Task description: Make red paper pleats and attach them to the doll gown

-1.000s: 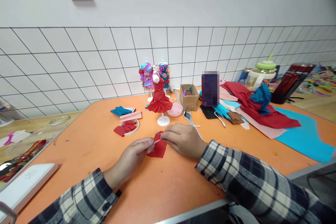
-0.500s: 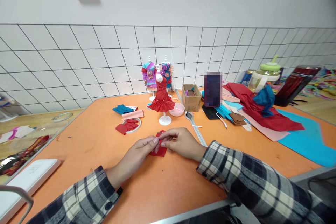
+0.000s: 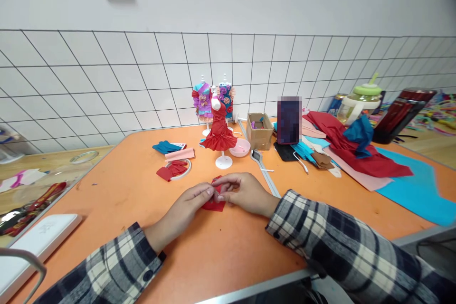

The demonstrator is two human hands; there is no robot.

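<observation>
Between my hands is a small piece of red crepe paper (image 3: 214, 206), held just above the orange tabletop (image 3: 228, 256). My left hand (image 3: 195, 202) pinches its left side between thumb and fingers. From the right, my right hand (image 3: 245, 194) closes thumb and forefinger on the same piece, its fingertips almost meeting the left ones. The fingers hide much of the red piece. Straight beyond stands a small white dress form wearing a red ruffled dress (image 3: 220, 129). A gathered red strip (image 3: 174, 169) lies to the left beside a clear ring.
Two more dressed forms (image 3: 203, 102) stand behind. A pink bowl (image 3: 240, 147), a cardboard box (image 3: 260, 130) and a propped phone (image 3: 289, 121) are right of them. Crumpled red paper (image 3: 356, 152), blue sheets (image 3: 420, 190) and a dark red flask (image 3: 404, 116) fill the right. A white power bank (image 3: 46, 247) lies left.
Both hands keep their pinch on the red piece, with only slight finger movement. The whole view has shifted a little.
</observation>
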